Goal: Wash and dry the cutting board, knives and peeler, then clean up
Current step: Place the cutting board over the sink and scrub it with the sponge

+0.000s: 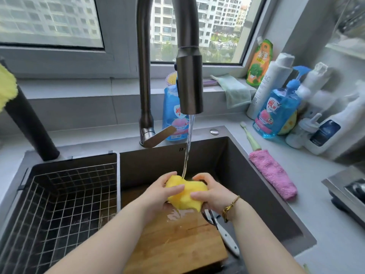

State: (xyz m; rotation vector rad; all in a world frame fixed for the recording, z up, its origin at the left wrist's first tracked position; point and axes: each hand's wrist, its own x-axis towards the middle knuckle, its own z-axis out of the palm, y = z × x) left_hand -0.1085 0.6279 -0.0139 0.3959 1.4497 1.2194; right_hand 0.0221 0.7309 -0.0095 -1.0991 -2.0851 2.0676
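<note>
Hands: left hand (158, 191) and right hand (212, 194) are close together, both clamped on the yellow cloth (187, 196), thumbs on top, fingers curled over its far edge.
Water: it's running! A thin stream (188, 143) drops from the faucet (189, 80) onto the cloth's top, between the hands.
Cutting board (173, 240): wooden, lying in the sink (256, 184) right under the hands (a wet patch shines just below the cloth).
Knife (227, 240): white handle, in the sink along the board's right edge; blade end hidden beneath the right wrist.
Wire basket (59, 204): fills the sink's left compartment.
Desk (325, 234): a pink cloth (273, 173) lies just right of the sink, with a blue soap bottle (276, 113) standing behind it.
</note>
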